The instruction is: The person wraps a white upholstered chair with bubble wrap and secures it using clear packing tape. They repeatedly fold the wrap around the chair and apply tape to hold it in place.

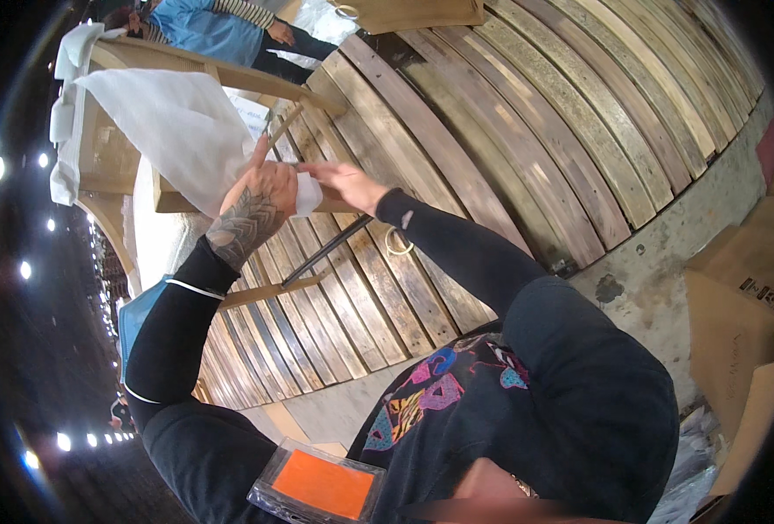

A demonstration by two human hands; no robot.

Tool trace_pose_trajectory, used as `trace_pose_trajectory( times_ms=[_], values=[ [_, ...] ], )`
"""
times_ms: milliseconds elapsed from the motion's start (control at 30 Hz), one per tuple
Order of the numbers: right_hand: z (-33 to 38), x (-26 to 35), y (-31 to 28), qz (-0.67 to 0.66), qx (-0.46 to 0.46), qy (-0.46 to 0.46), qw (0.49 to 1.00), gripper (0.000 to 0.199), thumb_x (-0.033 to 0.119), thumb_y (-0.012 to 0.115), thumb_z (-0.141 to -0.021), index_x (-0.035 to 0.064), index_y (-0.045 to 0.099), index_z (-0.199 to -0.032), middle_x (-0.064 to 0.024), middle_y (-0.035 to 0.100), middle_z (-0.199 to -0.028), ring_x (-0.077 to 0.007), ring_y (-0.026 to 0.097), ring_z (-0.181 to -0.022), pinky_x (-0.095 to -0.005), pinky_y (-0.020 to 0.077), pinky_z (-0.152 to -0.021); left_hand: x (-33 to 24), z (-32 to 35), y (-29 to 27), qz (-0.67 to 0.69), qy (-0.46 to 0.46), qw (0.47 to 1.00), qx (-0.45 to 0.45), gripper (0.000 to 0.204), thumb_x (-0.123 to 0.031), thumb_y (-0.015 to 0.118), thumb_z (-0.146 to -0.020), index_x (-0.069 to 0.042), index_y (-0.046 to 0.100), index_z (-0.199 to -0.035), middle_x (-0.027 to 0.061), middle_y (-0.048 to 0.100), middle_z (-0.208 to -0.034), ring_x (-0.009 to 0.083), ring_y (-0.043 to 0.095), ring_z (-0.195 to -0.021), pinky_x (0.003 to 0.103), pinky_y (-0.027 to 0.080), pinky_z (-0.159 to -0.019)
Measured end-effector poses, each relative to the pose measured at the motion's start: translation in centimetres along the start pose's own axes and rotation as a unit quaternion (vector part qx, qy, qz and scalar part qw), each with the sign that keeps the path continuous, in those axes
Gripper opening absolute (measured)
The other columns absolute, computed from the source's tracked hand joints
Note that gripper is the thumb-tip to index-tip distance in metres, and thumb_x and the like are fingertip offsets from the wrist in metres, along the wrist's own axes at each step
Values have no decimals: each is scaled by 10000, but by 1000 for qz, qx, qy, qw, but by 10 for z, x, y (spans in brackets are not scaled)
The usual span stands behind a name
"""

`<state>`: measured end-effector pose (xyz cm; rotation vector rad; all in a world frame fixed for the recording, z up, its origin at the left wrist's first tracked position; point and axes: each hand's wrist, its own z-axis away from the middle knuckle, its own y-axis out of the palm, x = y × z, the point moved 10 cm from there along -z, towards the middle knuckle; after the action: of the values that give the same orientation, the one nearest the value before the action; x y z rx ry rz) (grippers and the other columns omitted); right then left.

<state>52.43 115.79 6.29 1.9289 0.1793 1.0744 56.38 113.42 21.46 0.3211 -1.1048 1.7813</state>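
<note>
Both hands [304, 188] raised, pinching white sheet [177, 122]

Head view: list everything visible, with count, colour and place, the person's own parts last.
Wooden chair frame: one, pale tan, upper left.
White sheet of wrapping material: one, draped over the chair.
Wooden plank floor: brown slats, centre and right.
Concrete strip: grey, right.
Cardboard pieces: brown, right edge.
Another person: one, blue top, top left.
Orange badge in clear sleeve: one, bottom centre.
Left hand: on the white sheet.
Right hand: pinching the sheet's edge.
</note>
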Motion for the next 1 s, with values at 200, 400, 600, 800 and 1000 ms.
trace_pose_trajectory(
  times_ms=[200, 400, 600, 800, 1000],
  values=[
    [143, -45, -155, 334, -329, 148, 871, 228, 218, 564, -1014, 18, 663, -1059, -44, 706, -923, -123, 663, -796, -274, 521, -715, 1, 1, 7, 1, -14, 1000, 18, 543, -371, 775, -735, 3, 642, -1106, 75, 622, -895, 240, 639, -962, 506, 213, -1220],
    [138, -32, -98, 95, -253, 26, 962, 168, 90, 547, -1009, -1, 670, -1078, -21, 688, -872, -87, 649, -798, -234, 527, -714, 1, -1, 3, -4, -14, 1000, 10, 512, -371, 758, -772, -12, 647, -1121, 56, 626, -900, 232, 636, -959, 498, 209, -1225],
    [28, 23, -27, 147, -112, 38, 982, 231, 138, 680, -942, -20, 674, -1110, -45, 700, -918, -102, 641, -823, -253, 522, -749, 2, 0, -3, 24, -23, 999, 21, 442, -397, 684, -860, -28, 651, -1101, 50, 618, -884, 234, 632, -965, 507, 245, -1197],
    [15, 3, -16, 73, -112, 149, 980, 150, 119, 744, -881, 21, 671, -968, -18, 663, -859, -102, 603, -746, -246, 502, -696, 15, -4, -12, 120, -116, 986, 7, 239, -296, 595, -927, -66, 640, -976, 85, 628, -875, 262, 647, -935, 527, 261, -1171],
    [11, -1, -15, 74, -95, 172, 978, 103, 128, 762, -843, 63, 688, -876, 9, 648, -818, -87, 588, -714, -247, 476, -648, 21, -8, -28, 213, -138, 964, -81, 103, -182, 635, -873, -113, 701, -910, 62, 660, -922, 256, 655, -962, 550, 256, -1165]
  ],
)
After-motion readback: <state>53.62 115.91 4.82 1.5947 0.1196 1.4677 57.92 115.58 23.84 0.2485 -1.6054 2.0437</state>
